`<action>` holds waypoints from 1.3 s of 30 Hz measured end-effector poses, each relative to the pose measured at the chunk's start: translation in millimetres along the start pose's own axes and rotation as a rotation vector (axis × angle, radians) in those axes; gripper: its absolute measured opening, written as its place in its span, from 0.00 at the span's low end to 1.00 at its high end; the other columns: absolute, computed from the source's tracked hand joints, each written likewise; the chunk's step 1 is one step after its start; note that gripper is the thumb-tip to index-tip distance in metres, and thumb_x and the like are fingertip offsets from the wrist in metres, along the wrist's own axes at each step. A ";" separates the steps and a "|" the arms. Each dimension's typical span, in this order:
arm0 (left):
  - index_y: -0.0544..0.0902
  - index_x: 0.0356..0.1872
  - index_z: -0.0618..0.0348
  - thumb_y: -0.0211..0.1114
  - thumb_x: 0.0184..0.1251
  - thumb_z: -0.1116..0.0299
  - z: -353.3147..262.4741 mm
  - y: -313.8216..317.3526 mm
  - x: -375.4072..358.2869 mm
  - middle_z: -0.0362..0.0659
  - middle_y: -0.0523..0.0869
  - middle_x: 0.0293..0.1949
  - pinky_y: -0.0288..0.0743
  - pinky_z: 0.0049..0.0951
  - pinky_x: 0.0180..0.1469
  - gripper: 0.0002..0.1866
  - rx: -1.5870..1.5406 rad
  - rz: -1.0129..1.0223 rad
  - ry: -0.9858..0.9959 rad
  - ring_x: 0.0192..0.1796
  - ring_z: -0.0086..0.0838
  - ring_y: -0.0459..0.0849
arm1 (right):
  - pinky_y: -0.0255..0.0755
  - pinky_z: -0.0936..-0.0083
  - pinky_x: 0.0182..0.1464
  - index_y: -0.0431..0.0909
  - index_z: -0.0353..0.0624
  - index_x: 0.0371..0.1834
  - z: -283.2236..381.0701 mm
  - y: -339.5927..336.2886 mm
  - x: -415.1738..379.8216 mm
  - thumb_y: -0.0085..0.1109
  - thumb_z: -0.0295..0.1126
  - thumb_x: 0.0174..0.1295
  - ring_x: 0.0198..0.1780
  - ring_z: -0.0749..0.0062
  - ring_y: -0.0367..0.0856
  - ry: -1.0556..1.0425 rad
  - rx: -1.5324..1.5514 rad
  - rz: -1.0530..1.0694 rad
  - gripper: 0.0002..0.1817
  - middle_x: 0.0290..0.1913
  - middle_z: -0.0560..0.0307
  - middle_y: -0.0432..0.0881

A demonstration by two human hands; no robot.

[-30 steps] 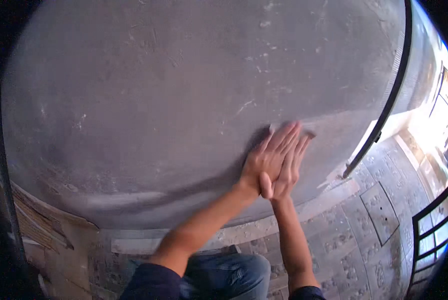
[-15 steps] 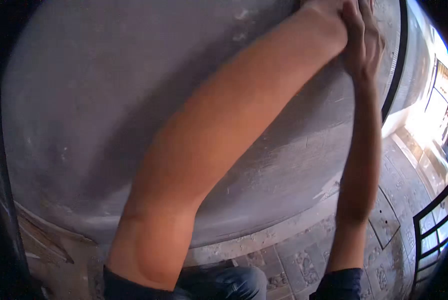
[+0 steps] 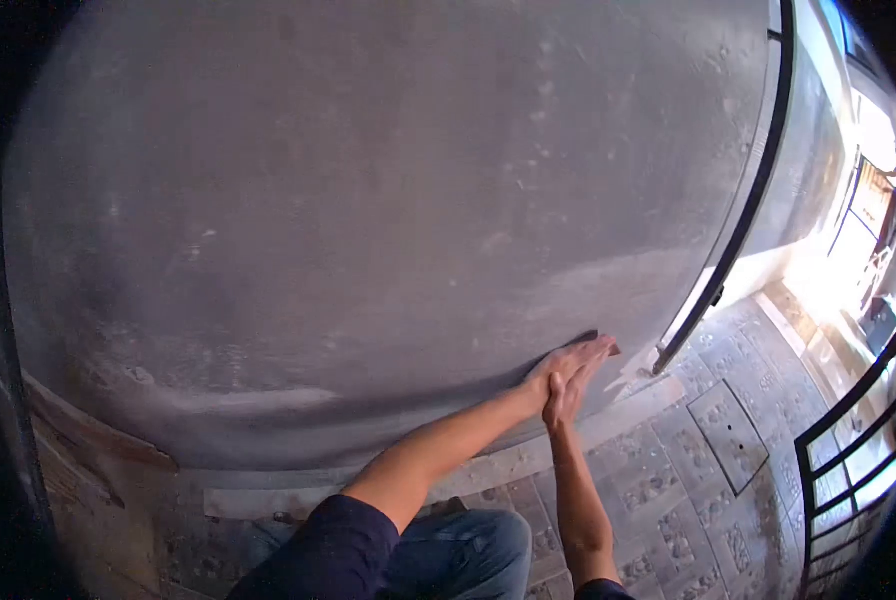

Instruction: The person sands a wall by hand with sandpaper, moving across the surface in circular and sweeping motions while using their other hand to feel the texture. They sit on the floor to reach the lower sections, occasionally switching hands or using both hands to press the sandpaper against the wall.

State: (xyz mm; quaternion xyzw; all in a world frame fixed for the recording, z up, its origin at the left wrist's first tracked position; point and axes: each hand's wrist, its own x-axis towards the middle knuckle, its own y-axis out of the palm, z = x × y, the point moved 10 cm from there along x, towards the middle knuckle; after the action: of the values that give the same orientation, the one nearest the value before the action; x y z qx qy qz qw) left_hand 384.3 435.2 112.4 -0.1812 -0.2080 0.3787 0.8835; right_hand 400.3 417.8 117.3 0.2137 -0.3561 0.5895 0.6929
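Note:
Low on the broad grey wall [image 3: 368, 180], my left hand [image 3: 556, 366] presses a thin brown piece [image 3: 615, 349] against the surface. Only the edges of the piece show beyond the fingers; its rest is hidden. My right hand [image 3: 567, 394] overlaps the left one, its fingers stretched out along it, and holds nothing I can make out. Both arms reach forward from dark sleeves.
A black vertical strip [image 3: 758, 190] borders the wall at the right. Below lie patterned floor tiles [image 3: 668, 490] with a square cover [image 3: 728, 435]. A black metal grille [image 3: 853, 455] stands at the lower right, near a bright opening. Wooden boards lean at lower left.
Both hands have come down the wall from the top right to near its lower edge. The view has shifted, and more of the wall shows.

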 end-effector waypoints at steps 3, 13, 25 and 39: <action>0.48 0.76 0.56 0.45 0.67 0.56 75.5 -16.9 4.0 0.43 0.40 0.78 0.31 0.32 0.79 0.37 -0.303 -0.178 -0.199 0.79 0.33 0.35 | 0.29 0.56 0.76 0.37 0.30 0.75 54.5 9.7 51.9 0.44 0.61 0.62 0.78 0.41 0.30 -0.122 -0.038 -0.055 0.52 0.77 0.33 0.34; 0.55 0.74 0.56 0.47 0.70 0.55 376.4 -124.2 -322.7 0.50 0.53 0.75 0.38 0.42 0.77 0.34 -0.388 -0.526 -0.685 0.78 0.41 0.47 | 0.33 0.51 0.76 0.51 0.25 0.72 447.6 176.9 71.8 0.52 0.70 0.51 0.77 0.39 0.38 -0.819 0.059 0.119 0.60 0.75 0.29 0.47; 0.56 0.73 0.54 0.48 0.69 0.53 402.3 -125.9 -387.3 0.49 0.55 0.75 0.40 0.44 0.76 0.34 -0.086 -0.549 -0.916 0.77 0.39 0.49 | 0.36 0.52 0.77 0.59 0.30 0.70 496.0 223.4 38.4 0.52 0.61 0.54 0.76 0.41 0.47 -1.047 0.015 0.147 0.49 0.73 0.34 0.55; 0.54 0.75 0.48 0.49 0.67 0.53 341.1 -175.4 -53.8 0.41 0.50 0.77 0.31 0.36 0.78 0.35 0.234 -0.293 -0.490 0.79 0.35 0.43 | 0.41 0.57 0.76 0.60 0.28 0.69 273.7 28.0 206.8 0.49 0.57 0.62 0.76 0.44 0.47 -0.671 -0.197 -0.252 0.44 0.73 0.33 0.55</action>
State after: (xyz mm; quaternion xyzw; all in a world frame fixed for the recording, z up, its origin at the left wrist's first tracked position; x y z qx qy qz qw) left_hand 282.6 337.0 473.0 0.0502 -0.3937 0.3010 0.8671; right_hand 317.7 365.3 447.3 0.3694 -0.5892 0.3596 0.6221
